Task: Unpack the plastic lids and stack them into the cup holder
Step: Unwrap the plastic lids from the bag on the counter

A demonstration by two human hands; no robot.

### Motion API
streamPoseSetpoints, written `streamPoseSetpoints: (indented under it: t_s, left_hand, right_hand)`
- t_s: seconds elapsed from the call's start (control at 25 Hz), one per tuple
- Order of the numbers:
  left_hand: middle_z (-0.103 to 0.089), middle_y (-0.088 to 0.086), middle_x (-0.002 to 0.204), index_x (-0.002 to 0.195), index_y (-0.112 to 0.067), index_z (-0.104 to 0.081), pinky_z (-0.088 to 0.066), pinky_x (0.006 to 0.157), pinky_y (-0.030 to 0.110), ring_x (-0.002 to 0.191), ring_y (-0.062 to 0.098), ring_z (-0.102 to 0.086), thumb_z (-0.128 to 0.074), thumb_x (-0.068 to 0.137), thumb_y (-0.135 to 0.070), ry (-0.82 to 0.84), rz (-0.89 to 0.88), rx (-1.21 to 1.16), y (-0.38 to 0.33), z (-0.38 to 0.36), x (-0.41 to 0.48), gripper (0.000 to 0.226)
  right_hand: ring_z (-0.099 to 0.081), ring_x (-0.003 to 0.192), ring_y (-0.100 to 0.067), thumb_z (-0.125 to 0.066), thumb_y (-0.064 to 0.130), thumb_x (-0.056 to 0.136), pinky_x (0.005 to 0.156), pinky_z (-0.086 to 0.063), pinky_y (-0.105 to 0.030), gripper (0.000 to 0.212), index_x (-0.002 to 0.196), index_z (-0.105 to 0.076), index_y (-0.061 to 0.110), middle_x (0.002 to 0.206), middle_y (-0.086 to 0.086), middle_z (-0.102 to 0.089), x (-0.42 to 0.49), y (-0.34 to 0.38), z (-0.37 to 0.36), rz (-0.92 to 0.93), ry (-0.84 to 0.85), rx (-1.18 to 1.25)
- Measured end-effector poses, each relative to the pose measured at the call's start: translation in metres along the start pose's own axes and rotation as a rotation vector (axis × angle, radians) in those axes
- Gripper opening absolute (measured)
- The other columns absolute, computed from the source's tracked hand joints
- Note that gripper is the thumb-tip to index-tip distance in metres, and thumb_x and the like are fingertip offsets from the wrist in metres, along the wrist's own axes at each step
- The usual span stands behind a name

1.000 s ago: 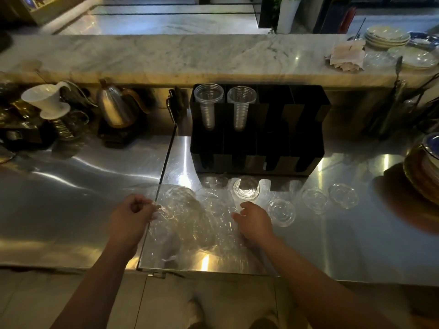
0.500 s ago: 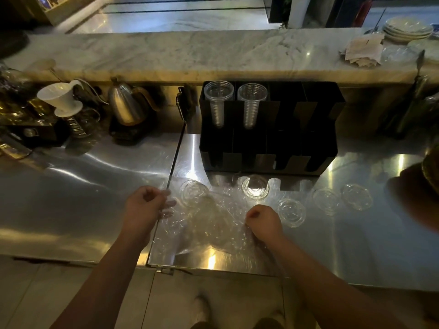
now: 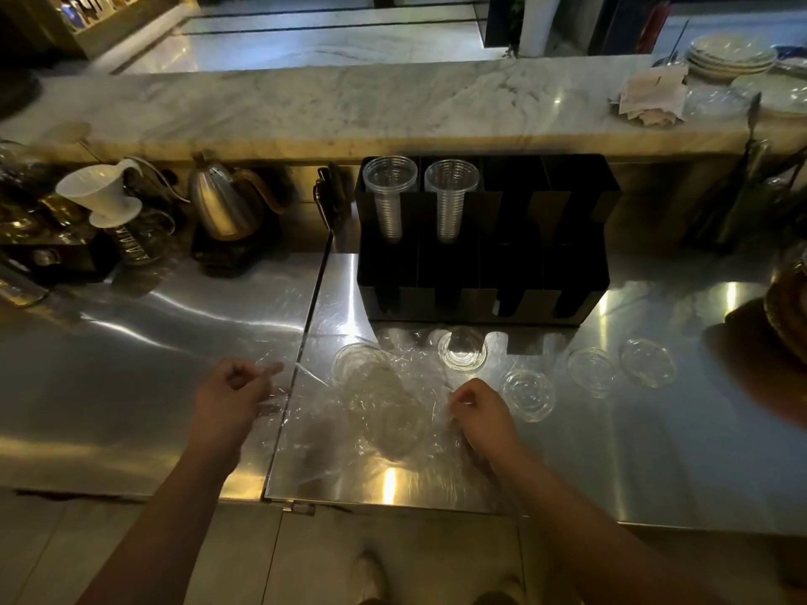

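Observation:
A clear plastic bag (image 3: pixel 371 412) holding clear lids lies on the steel counter (image 3: pixel 655 451) between my hands. My left hand (image 3: pixel 233 397) pinches the bag's left edge. My right hand (image 3: pixel 478 414) grips its right edge. The bag is stretched flat between them. Loose lids lie nearby: a small stack (image 3: pixel 462 351) just in front of the holder, a single lid (image 3: pixel 527 394) right of my right hand, and two more lids (image 3: pixel 593 371) (image 3: pixel 648 362) further right. The black cup holder (image 3: pixel 484 238) stands behind, with two stacks of clear cups (image 3: pixel 390 192) in its left slots.
A steel kettle (image 3: pixel 222 203) and a white dripper (image 3: pixel 102 194) on a glass server stand at the back left. Plates (image 3: pixel 790 307) sit at the right edge. A marble ledge (image 3: pixel 349 102) runs behind, with napkins (image 3: pixel 653 100) and stacked plates (image 3: pixel 729 58).
My hands have pulled apart, the left moving further left, stretching the bag wider and flatter. The view has shifted slightly left.

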State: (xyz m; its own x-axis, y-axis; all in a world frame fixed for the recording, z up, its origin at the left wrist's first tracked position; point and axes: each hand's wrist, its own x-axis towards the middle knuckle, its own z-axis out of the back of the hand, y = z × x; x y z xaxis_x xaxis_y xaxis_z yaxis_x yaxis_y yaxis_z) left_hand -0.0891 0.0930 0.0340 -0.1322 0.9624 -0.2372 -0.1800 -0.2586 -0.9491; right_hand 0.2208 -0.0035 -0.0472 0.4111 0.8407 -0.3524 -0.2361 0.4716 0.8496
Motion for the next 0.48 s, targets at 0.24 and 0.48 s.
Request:
streamPoseSetpoints:
  t_s: [0.24, 0.48]
  left_hand:
    - [-0.071, 0.017, 0.112, 0.109, -0.007, -0.054, -0.057, 0.068, 0.043, 0.076, 0.026, -0.072, -0.065, 0.087, -0.001, -0.056, 0.048, 0.175, 0.001, 0.004, 0.004, 0.026]
    - [-0.046, 0.013, 0.141, 0.138, -0.022, -0.044, -0.047, 0.096, 0.05, 0.125, 0.035, -0.049, -0.079, 0.072, -0.027, -0.096, -0.459, 0.893, 0.004, -0.019, -0.027, 0.075]
  right_hand:
    - [-0.067, 0.064, -0.026, -0.069, 0.012, 0.083, 0.061, -0.054, -0.041, 0.01, 0.081, -0.059, 0.013, 0.073, -0.01, -0.074, 0.002, 0.005, -0.002, -0.159, 0.113, 0.275]
    - [-0.069, 0.075, -0.032, -0.067, 0.007, 0.083, 0.069, -0.051, -0.044, 0.025, 0.106, -0.057, 0.003, 0.096, -0.021, -0.076, -0.001, 0.016, 0.005, -0.229, 0.213, 0.672]
